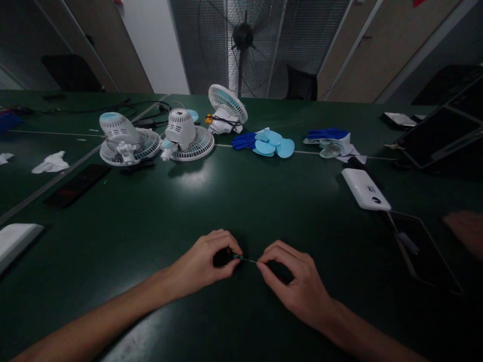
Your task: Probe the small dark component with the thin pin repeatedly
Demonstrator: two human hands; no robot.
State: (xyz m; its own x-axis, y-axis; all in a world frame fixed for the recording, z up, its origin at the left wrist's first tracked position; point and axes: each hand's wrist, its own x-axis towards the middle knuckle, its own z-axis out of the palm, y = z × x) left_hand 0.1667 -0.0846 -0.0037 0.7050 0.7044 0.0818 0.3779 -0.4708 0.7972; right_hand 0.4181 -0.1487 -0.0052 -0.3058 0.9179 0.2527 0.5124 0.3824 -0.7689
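Observation:
Just in front of me, my left hand [217,254] pinches a small dark green piece [238,257] between thumb and forefinger; it may be a little circuit board, but it is too small to be sure. A thin light strand [250,261], like a wire or slim pin, runs from that piece toward the right. Its other end sits in the pinched thumb and forefinger of my right hand [290,276]. Both hands are low over the green table [196,211], and the strand spans the narrow gap between them.
Farther back are white fans [128,138], a light blue fan blade [274,143] and blue-and-white gloves [332,141]. To the right lie a white power bank [366,188] and a dark tablet-like slab [424,251]. Another person's blurred hand [466,231] reaches in at the right edge.

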